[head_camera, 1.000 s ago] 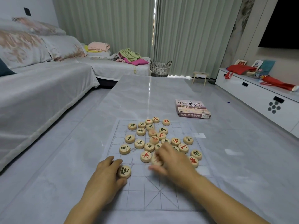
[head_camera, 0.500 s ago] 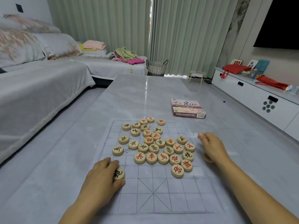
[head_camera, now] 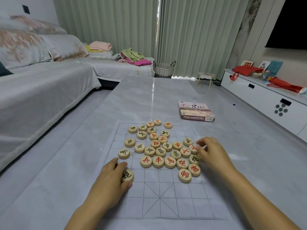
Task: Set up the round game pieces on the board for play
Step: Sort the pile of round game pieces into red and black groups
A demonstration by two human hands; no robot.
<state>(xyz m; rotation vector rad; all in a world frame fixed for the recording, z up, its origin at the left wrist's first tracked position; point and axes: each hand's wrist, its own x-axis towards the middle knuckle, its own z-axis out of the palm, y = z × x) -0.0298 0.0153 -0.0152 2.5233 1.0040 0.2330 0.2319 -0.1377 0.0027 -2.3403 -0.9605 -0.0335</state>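
The fingers (head_camera: pixel 114 165) of the left hand (head_camera: pixel 109 183) are curled over a black-marked piece (head_camera: pixel 128 175), with the thumb closing on it from the near side. The disc is held down on the board (head_camera: pixel 166 206) at a crossing near the sheet's left margin. The fingers (head_camera: pixel 201 143) of the right hand (head_camera: pixel 214 155) are bent at the right fringe of the heap of pieces (head_camera: pixel 159 146), touching or nearly touching the outermost discs; whether they pinch one cannot be told. The heap, red and black mixed, lies beyond and between both sets of fingertips, across the middle of the grid. The step in hand looks like early sorting: one piece is at a crossing and the rest are unplaced. The next move probably calls for letting go of the black piece squarely on its crossing. After that, single discs need lifting out of the heap without nudging their neighbours, which sit touching one another. Back toward the wrists, the near rows with the crossed square are bare and give room to lay pieces, while the rows under the heap are crowded. The sheet's left border runs just outside the left fingers, and the right border seems to pass under the right hand. The table (head_camera: pixel 149 97) extends well past both, with a box (head_camera: pixel 196 112) beyond the right fingers, well apart.
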